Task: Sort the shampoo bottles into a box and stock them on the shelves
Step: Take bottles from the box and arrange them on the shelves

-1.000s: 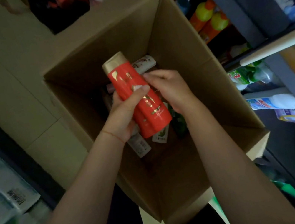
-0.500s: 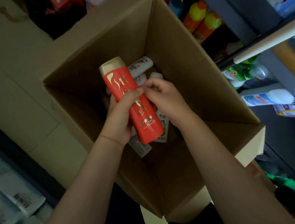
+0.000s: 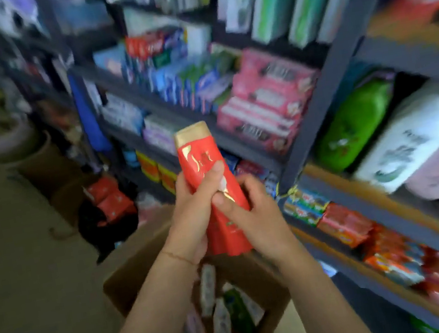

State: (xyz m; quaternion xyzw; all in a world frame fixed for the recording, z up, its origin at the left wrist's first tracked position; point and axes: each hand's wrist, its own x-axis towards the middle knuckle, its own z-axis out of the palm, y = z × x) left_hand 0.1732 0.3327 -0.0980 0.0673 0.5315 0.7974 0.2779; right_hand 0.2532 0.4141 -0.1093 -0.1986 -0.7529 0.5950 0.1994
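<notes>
Forearms: both bare, reaching up from the bottom edge; a thin cord bracelet [image 3: 177,256] circles the left wrist.
Cardboard box [image 3: 131,271]: open, directly below the hands; its near-left flap and rim show.
Box contents: several white and green bottles [image 3: 221,328] lie loose inside, blurred, labels unreadable.
Left hand [image 3: 192,220]: grip wrapped around the left side of the bottle, thumb pressed across its front.
Right hand [image 3: 256,221]: grip curled around the lower right side of the same bottle, thumb laid on the front just under the left thumb.
Red shampoo bottle [image 3: 207,168]: held upright in both hands above the box, leaning slightly left; gold cap [image 3: 192,133] on top, gold lettering on the red front, base hidden between the palms.
Floor [image 3: 18,258]: tan, left of the box.
Lower shelf [image 3: 371,245]: right of the hands, carrying rows of red and orange wrapped packs [image 3: 347,223].
Middle shelf: green pouch [image 3: 356,123] and a white pouch [image 3: 413,136] lying side by side, right of the dark upright post [image 3: 320,100].
Far shelves: pink boxes [image 3: 268,100] stacked behind the bottle's cap, blue and green cartons [image 3: 182,73] beyond them; all motion-blurred.
Far left: a round tan bin [image 3: 20,144], blurred.
</notes>
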